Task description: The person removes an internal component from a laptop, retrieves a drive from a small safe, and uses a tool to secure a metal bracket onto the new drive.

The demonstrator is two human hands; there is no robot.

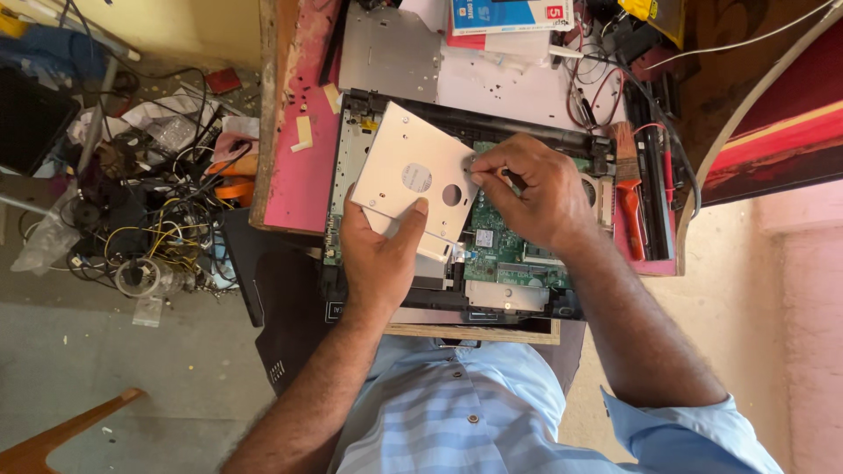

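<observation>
Head view: left hand (379,254) grips a silver drive tray (413,171) above the opened laptop (492,246); right hand (531,189) pinches its three o'clock edge. Tray not yet seated; brush (629,189) lies at three o'clock.

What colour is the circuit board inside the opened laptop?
Green, seen in the head view: the circuit board.
</observation>
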